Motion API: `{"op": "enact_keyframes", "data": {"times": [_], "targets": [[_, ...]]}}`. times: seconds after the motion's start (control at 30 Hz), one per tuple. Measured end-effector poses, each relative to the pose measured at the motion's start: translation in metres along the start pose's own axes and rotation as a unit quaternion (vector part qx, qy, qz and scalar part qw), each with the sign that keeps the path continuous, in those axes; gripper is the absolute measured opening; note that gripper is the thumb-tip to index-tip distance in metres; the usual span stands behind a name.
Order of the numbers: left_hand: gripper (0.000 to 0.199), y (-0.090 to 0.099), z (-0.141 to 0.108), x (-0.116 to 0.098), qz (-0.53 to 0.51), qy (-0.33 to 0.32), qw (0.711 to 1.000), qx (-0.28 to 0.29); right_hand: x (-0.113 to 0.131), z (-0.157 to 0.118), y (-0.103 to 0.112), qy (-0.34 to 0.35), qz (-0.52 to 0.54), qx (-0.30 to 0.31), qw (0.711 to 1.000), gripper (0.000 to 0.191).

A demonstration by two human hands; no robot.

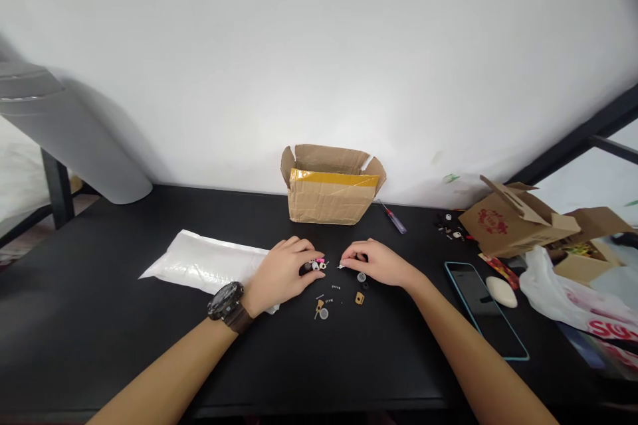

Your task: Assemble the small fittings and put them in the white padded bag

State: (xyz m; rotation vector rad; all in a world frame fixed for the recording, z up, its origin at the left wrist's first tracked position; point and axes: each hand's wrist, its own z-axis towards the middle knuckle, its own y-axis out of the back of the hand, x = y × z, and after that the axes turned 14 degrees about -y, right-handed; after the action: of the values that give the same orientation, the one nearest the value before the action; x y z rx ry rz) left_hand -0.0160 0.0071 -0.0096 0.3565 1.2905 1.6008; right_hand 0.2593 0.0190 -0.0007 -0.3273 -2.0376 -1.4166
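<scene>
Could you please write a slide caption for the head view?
Left hand holding small parts, right hand pinching a tiny white piece, before an open cardboard box.

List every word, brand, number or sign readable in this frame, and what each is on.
"SU": large red letters on the white plastic bag at right; what follows is unclear.
Red printed emblem on the open cardboard box at right: too small to read.
Print on the red packet: too small to read.
Dial of the wristwatch: too small to read.
</scene>
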Motion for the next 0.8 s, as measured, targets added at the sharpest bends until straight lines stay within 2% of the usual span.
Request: {"op": "enact_keyframes", "data": {"times": [0.07,0.23,0.8], "targets": [[0.034,0.005,-0.001,0.003,-0.013,0.003,1.0,-0.008,-0.001,0.0,-0.001,-0.005,0.018,-0.004,1.0,0.029],[0.023,0.015,-0.004,0.014,-0.035,0.019,0.999,-0.011,0.0,-0.001,-0.003,-0.013,0.034,-0.005,0.999,0.032],[0.019,0.013,-0.001,0.015,-0.066,0.034,0.997,-0.015,0.001,-0.003,-0.002,-0.046,0.063,-0.033,0.996,0.026]]}}
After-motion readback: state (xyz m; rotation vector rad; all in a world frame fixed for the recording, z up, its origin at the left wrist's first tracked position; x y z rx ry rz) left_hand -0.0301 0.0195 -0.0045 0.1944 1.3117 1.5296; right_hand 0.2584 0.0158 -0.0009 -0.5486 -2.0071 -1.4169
